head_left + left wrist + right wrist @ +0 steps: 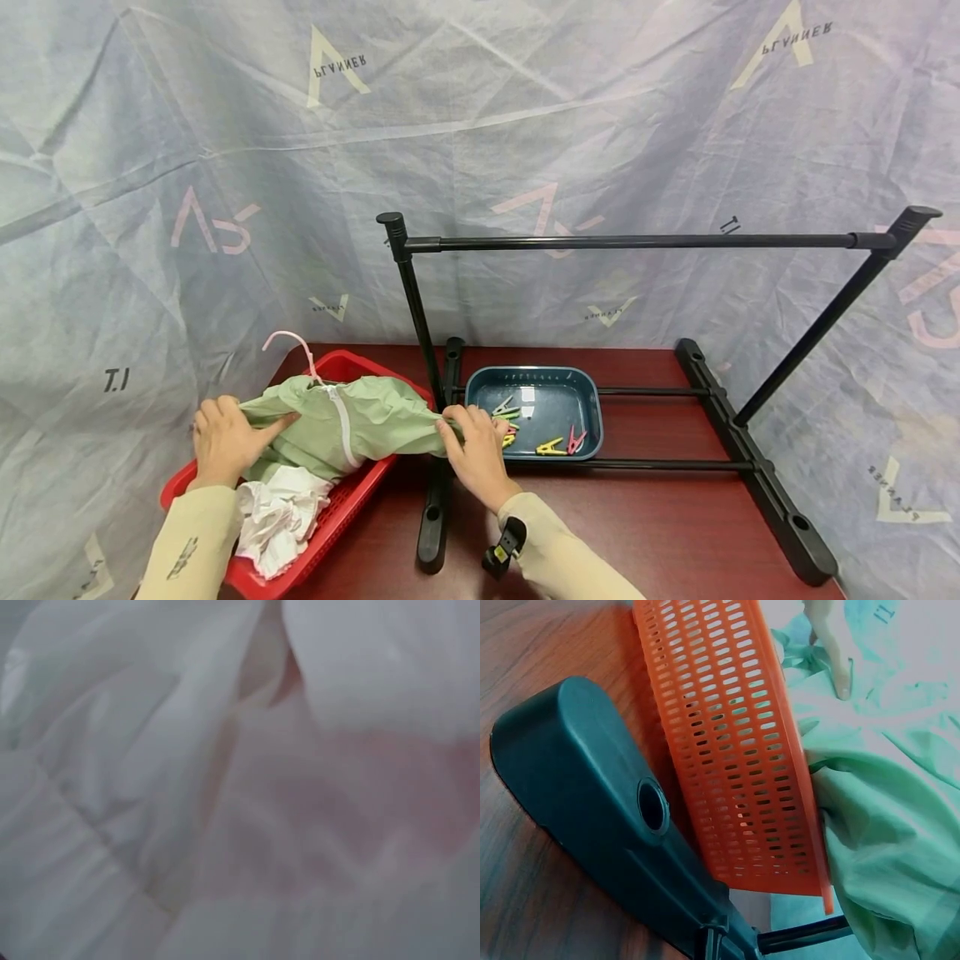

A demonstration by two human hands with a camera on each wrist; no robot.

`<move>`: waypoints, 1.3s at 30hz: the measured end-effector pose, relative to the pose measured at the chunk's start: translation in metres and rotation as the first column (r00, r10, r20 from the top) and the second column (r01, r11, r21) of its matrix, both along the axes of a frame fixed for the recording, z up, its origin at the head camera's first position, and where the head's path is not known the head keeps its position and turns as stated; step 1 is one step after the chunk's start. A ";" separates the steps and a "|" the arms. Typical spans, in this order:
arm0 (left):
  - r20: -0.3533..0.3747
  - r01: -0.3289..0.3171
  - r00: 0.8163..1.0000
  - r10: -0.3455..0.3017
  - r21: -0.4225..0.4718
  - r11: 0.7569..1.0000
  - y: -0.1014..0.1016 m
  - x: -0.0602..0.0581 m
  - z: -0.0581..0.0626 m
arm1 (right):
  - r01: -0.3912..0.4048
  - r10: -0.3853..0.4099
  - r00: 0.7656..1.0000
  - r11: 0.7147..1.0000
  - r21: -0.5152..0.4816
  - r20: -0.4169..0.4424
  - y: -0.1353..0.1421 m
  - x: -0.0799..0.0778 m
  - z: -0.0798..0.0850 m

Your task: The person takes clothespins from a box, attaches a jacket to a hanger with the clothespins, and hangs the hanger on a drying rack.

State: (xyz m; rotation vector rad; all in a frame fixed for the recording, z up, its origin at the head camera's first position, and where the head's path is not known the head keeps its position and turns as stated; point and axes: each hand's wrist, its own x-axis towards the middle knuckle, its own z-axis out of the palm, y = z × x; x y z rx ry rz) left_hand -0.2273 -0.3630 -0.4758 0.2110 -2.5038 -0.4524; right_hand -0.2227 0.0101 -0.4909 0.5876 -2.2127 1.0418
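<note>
A light green zip-up jacket [307, 425] with a white zipper strip is spread over a red basket [360, 504]. From its collar rises the hook of a pink hanger [288, 335]; the rest of the hanger is hidden by cloth. My left hand [228, 442] grips the jacket's left end, thumb across the front. At the opposite end my right hand [477, 454] pinches the fabric between thumb and fingers. Crumpled white cloth [281, 521] lies in the basket under the jacket. Blurred pale fabric [135, 742] fills the left wrist view.
Right of the basket stands a black rack [637, 242], its left foot [577, 765] close to the basket wall. A dark blue tray [592, 383] inside the rack's base holds several colored clothespins [551, 447]. Printed sheeting [600, 125] hangs behind the dark red tabletop [637, 525].
</note>
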 end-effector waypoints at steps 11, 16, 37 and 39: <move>-0.056 0.009 0.998 -0.009 -0.012 1.000 0.001 0.002 0.004 | -0.013 0.013 0.999 1.000 -0.013 -0.035 0.004 0.000 0.006; -0.050 0.025 0.998 -0.025 -0.005 1.000 0.002 0.006 0.009 | -0.014 0.012 0.997 1.000 -0.019 -0.080 0.006 -0.001 0.009; 0.030 0.154 0.988 -0.153 -0.029 0.988 -0.007 0.019 0.013 | -0.061 0.057 0.998 0.990 -0.129 -0.035 0.015 0.000 0.017; 0.025 0.168 0.986 -0.167 -0.035 0.985 -0.008 0.020 0.012 | -0.064 0.061 0.998 0.989 -0.132 -0.021 0.016 -0.001 0.016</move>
